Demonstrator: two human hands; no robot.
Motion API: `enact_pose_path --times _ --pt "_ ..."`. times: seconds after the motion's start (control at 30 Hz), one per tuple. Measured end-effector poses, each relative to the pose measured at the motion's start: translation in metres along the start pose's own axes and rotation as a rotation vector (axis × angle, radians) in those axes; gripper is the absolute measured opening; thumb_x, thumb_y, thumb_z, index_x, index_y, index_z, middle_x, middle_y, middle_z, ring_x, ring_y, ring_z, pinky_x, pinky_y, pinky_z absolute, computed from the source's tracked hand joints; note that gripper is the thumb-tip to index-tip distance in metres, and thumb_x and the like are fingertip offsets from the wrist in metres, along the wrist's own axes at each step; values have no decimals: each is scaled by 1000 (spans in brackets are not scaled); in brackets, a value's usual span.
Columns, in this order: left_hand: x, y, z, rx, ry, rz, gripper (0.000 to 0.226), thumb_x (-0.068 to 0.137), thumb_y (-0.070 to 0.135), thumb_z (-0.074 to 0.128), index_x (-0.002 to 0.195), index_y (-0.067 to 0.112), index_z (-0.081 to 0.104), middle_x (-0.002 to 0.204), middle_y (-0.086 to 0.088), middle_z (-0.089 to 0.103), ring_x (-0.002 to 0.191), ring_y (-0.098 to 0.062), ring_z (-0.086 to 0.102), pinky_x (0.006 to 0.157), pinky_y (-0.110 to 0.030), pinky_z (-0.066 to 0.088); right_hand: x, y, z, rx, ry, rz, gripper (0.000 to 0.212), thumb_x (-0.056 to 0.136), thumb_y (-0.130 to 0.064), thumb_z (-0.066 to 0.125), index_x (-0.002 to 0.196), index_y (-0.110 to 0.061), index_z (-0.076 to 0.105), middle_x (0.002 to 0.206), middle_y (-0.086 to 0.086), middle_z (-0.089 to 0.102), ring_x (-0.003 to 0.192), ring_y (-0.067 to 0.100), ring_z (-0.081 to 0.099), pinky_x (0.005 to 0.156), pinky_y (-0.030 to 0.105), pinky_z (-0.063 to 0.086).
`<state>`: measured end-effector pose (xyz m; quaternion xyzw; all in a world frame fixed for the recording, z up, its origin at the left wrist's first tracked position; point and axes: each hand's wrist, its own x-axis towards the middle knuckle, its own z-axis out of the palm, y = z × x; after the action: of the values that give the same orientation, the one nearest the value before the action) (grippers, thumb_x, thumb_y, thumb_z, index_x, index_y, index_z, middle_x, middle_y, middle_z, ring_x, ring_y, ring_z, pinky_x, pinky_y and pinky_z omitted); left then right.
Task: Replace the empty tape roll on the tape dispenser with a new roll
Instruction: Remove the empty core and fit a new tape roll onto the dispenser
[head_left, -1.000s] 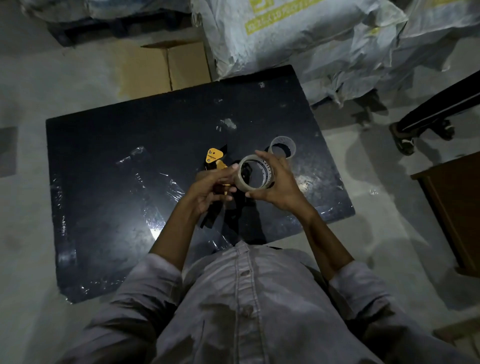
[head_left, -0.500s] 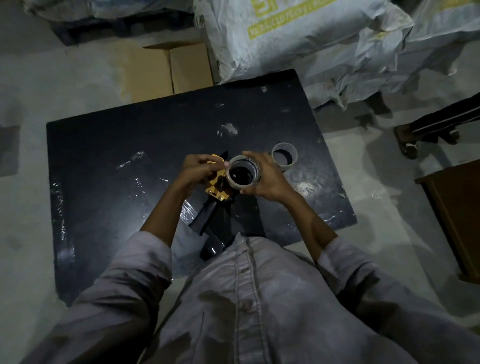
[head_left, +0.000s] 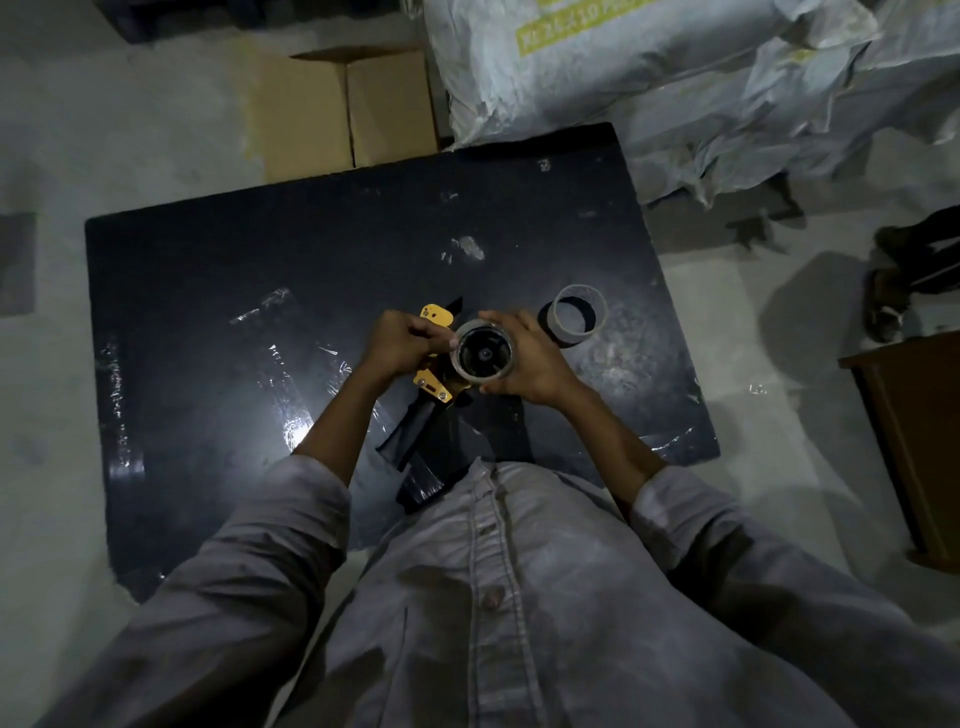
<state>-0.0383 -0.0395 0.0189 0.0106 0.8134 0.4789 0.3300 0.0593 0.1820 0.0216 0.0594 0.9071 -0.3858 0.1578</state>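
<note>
Right hand (head_left: 524, 358) curled around tape roll (head_left: 484, 354)

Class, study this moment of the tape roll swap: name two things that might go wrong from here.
1. The new roll sits over the dispenser hub, gripped by the right hand; pushed on crooked, it may jam.
2. The left hand grips near the dispenser's front end, where a cutting blade may sit.

Black table (head_left: 208, 291), empty core (head_left: 577, 315).

Dispenser (head_left: 434, 382) middle behind left hand (head_left: 397, 348); handle perhaps under shirt (head_left: 519, 597).
</note>
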Motion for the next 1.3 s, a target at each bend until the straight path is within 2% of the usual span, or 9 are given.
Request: enact_pose_path --times 0.07,0.3,0.47,0.7,0.8,0.87,0.97,1.1,1.3 --pt "2 -5 1 -27 12 -3 23 89 13 92 108 0 86 85 -10 82 51 2 65 49 -17 48 0 -1 1 -11 7 0 119 65 -25 107 167 -27 45 151 2 47 140 27 56 112 45 55" --pt "1 -6 5 -16 34 29 17 89 17 93 103 8 89 90 -3 85 60 4 69 52 -14 49 -4 1 3 8 43 9 118 63 -25 108 166 -27 48 153 3 49 140 27 57 115 46 54" --pt "0 -6 10 -73 50 22 14 91 16 91 102 8 88 95 -8 85 77 -16 77 58 -23 57 -7 1 5 42 72 26 120 61 -26 110 165 -24 50 151 5 51 137 29 60 117 46 54" --pt "-2 -7 16 -73 71 53 17 93 18 90 106 7 88 90 -6 83 54 5 66 52 -14 49 -15 0 9 22 127 28 118 62 -32 109 163 -22 49 149 6 53 134 27 61 111 41 55" --pt "-2 -6 18 -58 83 66 19 91 21 91 106 10 88 96 -4 85 70 1 75 65 -20 57 -15 1 12 7 144 27 117 63 -32 109 164 -20 49 150 8 54 134 29 63 111 42 56" --pt "-2 -5 18 -39 91 67 18 91 20 91 107 12 88 100 -3 85 87 -7 79 76 -27 62 -15 3 12 6 146 27 117 64 -32 109 164 -19 50 149 9 55 134 29 63 110 39 54" --pt "-1 -7 20 -31 119 76 17 90 16 91 107 11 89 103 -3 85 98 -12 80 92 -37 66 -14 3 11 -2 154 27 117 64 -34 109 164 -19 51 149 9 56 133 29 63 107 33 50" --pt "2 -15 28 7 198 77 9 89 25 91 98 23 90 97 9 86 98 -9 80 92 -42 67 -12 1 11 -21 164 14 115 63 -36 108 162 -17 53 145 10 57 130 30 64 108 40 55" --pt "-11 -16 43 7 307 67 12 92 37 87 101 30 89 95 14 85 93 -2 78 86 -31 62 -10 4 17 -5 135 42 118 62 -33 109 163 -22 49 151 5 51 137 30 61 113 52 57"
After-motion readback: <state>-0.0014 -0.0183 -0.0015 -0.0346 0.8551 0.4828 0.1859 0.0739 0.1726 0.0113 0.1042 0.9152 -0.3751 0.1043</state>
